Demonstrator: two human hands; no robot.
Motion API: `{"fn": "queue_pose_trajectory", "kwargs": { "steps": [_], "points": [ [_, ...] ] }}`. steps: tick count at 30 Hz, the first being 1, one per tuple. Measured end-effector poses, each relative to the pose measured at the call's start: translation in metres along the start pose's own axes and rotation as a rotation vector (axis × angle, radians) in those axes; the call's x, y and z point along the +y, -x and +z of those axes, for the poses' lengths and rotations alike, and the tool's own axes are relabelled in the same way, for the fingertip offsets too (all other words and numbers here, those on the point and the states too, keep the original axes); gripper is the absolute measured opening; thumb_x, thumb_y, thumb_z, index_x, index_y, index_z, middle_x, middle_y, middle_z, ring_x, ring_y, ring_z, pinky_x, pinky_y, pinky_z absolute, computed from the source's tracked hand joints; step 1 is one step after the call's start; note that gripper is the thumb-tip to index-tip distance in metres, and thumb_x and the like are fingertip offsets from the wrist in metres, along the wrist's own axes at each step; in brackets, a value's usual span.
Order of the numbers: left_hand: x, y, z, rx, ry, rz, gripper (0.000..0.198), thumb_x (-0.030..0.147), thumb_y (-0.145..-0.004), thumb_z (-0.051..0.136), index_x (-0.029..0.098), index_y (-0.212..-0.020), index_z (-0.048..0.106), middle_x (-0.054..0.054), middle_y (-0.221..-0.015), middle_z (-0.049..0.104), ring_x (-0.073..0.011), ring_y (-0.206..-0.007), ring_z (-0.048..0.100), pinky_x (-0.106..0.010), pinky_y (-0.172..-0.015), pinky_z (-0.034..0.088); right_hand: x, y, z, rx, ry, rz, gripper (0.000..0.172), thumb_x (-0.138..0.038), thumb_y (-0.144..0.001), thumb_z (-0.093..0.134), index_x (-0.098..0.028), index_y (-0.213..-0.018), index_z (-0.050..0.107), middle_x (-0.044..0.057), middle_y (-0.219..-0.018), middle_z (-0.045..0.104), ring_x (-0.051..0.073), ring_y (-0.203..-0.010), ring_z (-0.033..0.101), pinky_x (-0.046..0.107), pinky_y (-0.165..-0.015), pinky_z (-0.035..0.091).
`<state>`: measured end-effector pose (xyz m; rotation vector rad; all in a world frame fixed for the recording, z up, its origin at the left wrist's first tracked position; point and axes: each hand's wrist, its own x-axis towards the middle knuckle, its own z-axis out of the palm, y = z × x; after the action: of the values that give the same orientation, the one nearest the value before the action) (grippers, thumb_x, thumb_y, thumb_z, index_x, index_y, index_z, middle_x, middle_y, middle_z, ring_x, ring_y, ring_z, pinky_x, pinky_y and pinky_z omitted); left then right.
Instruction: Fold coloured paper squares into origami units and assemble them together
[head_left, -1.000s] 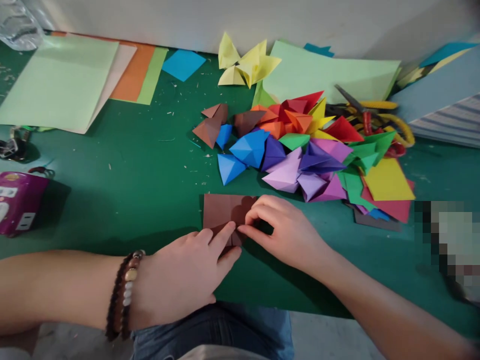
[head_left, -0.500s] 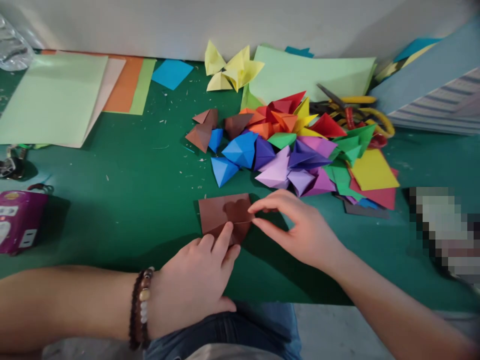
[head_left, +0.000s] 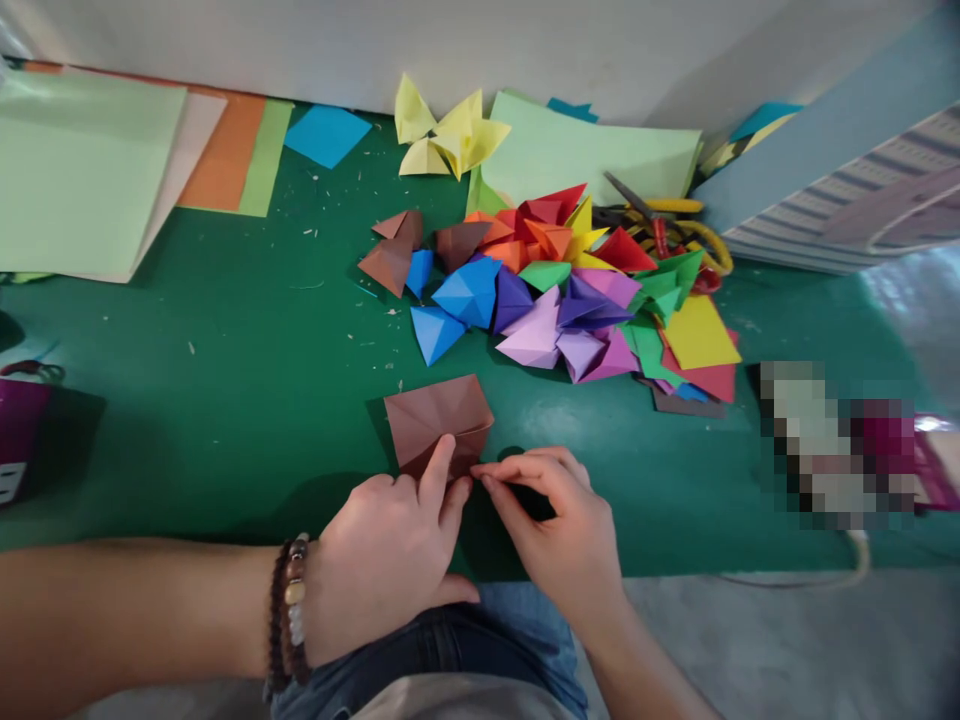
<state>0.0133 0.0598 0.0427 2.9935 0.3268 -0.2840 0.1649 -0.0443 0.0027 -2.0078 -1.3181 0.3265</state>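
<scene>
A brown sheet of origami paper [head_left: 427,408] with crease lines lies near the table's front edge, its right side partly folded. My left hand [head_left: 386,545] presses it down, index finger on its surface, other fingers bent along the lower edge, thumb held apart. My right hand [head_left: 574,520] pinches thumb and forefinger together at the paper's lower right corner; the tip of the pinched part is mostly covered. Behind the paper lies a heap of folded paper pieces, including a blue piece [head_left: 466,293], a brown piece [head_left: 390,262] and a lilac piece [head_left: 534,332].
Scissors [head_left: 656,225] with yellow handles lie behind the heap. Flat paper sheets [head_left: 82,170] are at the back left, pale yellow folded pieces [head_left: 450,135] at the back. A purple box [head_left: 22,430] stands left, a pixelated object [head_left: 817,440] right, and a light blue box [head_left: 817,170] back right.
My right hand has moved down and left from the paper's right edge to its lower right corner. My left hand stays on the paper. The view has shifted to the right.
</scene>
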Motion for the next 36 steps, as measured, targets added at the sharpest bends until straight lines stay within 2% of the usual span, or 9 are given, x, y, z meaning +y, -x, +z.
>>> {"fn": "queue_pose_trajectory", "kwargs": {
  "steps": [13,24,32,36],
  "points": [
    [-0.001,-0.001,0.004,-0.005,0.014,0.008,0.081,0.066,-0.073,0.062,0.013,-0.133,0.055,-0.026,-0.143,0.039,-0.0229,-0.065,0.067,-0.033,-0.051,0.052,0.001,-0.016,0.007,0.130,0.061,0.042,0.004,-0.021,-0.083,0.063,-0.024,-0.082,0.061,-0.002,-0.081,0.073,0.019,-0.081,0.064,0.035,-0.075,0.046],
    [-0.001,-0.001,0.005,-0.020,0.017,0.007,0.079,0.066,-0.074,0.061,0.014,-0.134,0.054,-0.025,-0.144,0.037,-0.0230,-0.065,0.068,-0.034,-0.052,0.053,0.005,-0.026,0.005,0.172,0.090,0.074,0.002,-0.022,-0.083,0.061,-0.023,-0.081,0.061,0.000,-0.082,0.073,0.019,-0.080,0.064,0.035,-0.076,0.046],
    [-0.002,-0.002,0.000,-0.045,0.012,0.005,0.077,0.064,-0.076,0.060,0.016,-0.135,0.052,-0.024,-0.145,0.036,-0.0233,-0.068,0.069,-0.033,-0.054,0.053,0.010,-0.030,0.004,0.172,0.103,0.071,0.004,-0.025,-0.086,0.059,-0.023,-0.086,0.062,0.001,-0.086,0.072,0.017,-0.078,0.063,0.033,-0.074,0.048],
    [-0.002,-0.002,-0.001,-0.045,0.021,0.000,0.075,0.063,-0.076,0.061,0.017,-0.134,0.053,-0.022,-0.145,0.038,-0.0223,-0.068,0.069,-0.032,-0.054,0.053,0.015,-0.035,0.000,0.088,0.113,-0.033,0.013,-0.028,-0.088,0.058,-0.023,-0.098,0.064,0.002,-0.088,0.069,0.014,-0.066,0.058,0.029,-0.065,0.049]
  ]
}}
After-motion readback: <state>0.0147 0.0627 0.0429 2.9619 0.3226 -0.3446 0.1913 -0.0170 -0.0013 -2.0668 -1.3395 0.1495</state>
